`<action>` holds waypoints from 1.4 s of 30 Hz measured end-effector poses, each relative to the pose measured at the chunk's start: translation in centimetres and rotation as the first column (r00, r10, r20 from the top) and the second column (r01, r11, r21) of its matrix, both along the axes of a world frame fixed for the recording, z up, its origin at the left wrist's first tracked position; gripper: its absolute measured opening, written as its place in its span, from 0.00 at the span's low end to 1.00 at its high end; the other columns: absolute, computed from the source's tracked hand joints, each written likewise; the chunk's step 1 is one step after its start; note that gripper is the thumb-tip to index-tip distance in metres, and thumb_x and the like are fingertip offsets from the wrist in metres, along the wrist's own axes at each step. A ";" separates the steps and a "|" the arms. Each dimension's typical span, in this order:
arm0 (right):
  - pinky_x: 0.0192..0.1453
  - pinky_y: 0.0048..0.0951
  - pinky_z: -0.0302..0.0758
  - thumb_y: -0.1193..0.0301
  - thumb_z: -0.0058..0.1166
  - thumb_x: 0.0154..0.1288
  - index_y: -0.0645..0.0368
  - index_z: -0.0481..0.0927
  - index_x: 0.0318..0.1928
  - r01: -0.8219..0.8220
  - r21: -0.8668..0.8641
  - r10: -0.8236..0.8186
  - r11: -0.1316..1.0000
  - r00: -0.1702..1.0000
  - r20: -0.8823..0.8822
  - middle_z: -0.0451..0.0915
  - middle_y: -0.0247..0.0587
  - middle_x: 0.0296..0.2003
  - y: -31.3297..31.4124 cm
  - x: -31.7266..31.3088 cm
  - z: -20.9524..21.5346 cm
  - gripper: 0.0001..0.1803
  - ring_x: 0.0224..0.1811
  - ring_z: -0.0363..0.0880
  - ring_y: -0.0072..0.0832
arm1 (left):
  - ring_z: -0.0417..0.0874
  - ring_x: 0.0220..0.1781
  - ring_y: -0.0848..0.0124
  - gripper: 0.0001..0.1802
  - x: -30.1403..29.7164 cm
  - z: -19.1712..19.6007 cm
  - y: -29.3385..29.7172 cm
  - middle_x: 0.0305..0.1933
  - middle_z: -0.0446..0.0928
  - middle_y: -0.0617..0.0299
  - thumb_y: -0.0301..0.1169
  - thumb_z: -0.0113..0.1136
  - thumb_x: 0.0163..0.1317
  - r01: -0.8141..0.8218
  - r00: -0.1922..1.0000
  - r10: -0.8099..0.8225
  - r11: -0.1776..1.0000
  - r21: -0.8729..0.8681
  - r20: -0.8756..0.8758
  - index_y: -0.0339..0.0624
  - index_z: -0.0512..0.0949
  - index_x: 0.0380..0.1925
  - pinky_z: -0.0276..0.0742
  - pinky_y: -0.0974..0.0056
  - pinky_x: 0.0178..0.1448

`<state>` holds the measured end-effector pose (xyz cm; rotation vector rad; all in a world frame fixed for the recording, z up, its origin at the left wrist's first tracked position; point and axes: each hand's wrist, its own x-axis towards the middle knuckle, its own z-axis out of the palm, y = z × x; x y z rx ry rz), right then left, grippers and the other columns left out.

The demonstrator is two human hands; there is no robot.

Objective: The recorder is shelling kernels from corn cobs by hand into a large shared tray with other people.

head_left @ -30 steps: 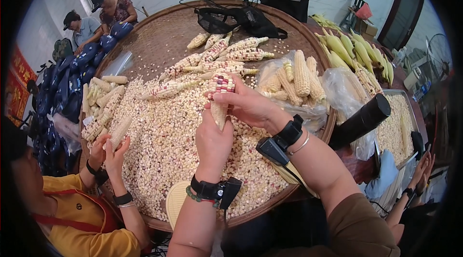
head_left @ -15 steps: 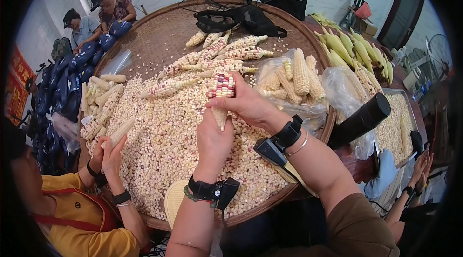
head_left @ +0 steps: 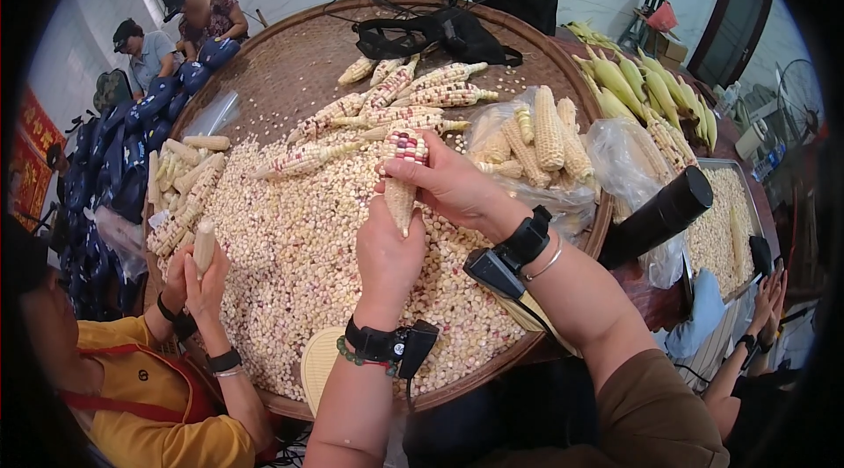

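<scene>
Between my two hands stands a corn cob (head_left: 401,195), purple-and-white kernels on its upper part and bare below. My left hand (head_left: 388,248) is closed around its lower end. Higher up, my right hand (head_left: 444,178) grips it, the thumb lying across the lower edge of the kernels. Loose kernels (head_left: 290,266) cover much of the round woven tray (head_left: 290,46) beneath. Just beyond my hands lies a pile of speckled corn ears (head_left: 387,108). A plastic bag with pale cobs (head_left: 549,138) is right of my right hand.
At left, a person in yellow holds a bare cob (head_left: 204,246) near a heap of stripped cobs (head_left: 189,178). A black strapped bag (head_left: 440,33) lies at the tray's far side. A black bottle (head_left: 655,215) stands right, before husked green corn (head_left: 633,81) and a kernel-filled metal tray (head_left: 716,222).
My right thumb has slid up the cob, and fewer kernels remain on its lower part. The neighbour's cob at left has turned from slanted to upright.
</scene>
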<state>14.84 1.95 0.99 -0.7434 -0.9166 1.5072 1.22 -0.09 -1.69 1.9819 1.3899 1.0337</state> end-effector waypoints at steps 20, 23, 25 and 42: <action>0.53 0.26 0.74 0.69 0.63 0.63 0.62 0.56 0.64 0.005 0.115 -0.023 0.993 0.987 0.158 0.72 0.37 0.45 -0.4 0.0 0.5 0.36 0.47 0.73 0.22 | 0.80 0.40 0.65 0.17 -0.6 -0.2 0.5 0.40 0.79 0.54 0.27 0.60 0.59 0.134 0.972 -0.112 0.986 -0.097 0.206 0.34 0.73 0.49 0.74 0.61 0.47; 0.53 0.26 0.74 0.71 0.63 0.63 0.61 0.53 0.67 0.004 0.112 -0.022 0.994 0.988 0.153 0.73 0.37 0.47 -0.6 0.2 0.5 0.38 0.48 0.73 0.23 | 0.79 0.39 0.68 0.17 -0.5 -0.7 0.8 0.39 0.78 0.56 0.26 0.59 0.60 0.160 0.964 -0.135 0.983 -0.091 0.231 0.34 0.73 0.49 0.74 0.63 0.46; 0.53 0.27 0.74 0.71 0.63 0.63 0.61 0.51 0.68 0.002 0.112 -0.019 0.994 0.989 0.145 0.73 0.38 0.47 -0.6 0.4 0.4 0.40 0.49 0.73 0.23 | 0.78 0.39 0.69 0.17 -0.4 -0.8 0.9 0.39 0.78 0.57 0.26 0.59 0.60 0.175 0.959 -0.148 0.980 -0.094 0.241 0.34 0.73 0.48 0.73 0.64 0.45; 0.58 0.28 0.72 0.74 0.56 0.67 0.50 0.46 0.72 -0.077 0.128 0.063 0.989 0.992 0.108 0.72 0.36 0.50 -0.2 0.2 0.1 0.41 0.52 0.73 0.23 | 0.68 0.24 0.84 0.11 -0.4 -1.2 1.1 0.29 0.72 0.70 0.24 0.57 0.64 0.254 0.903 -0.160 0.947 -0.196 0.399 0.38 0.73 0.46 0.63 0.73 0.25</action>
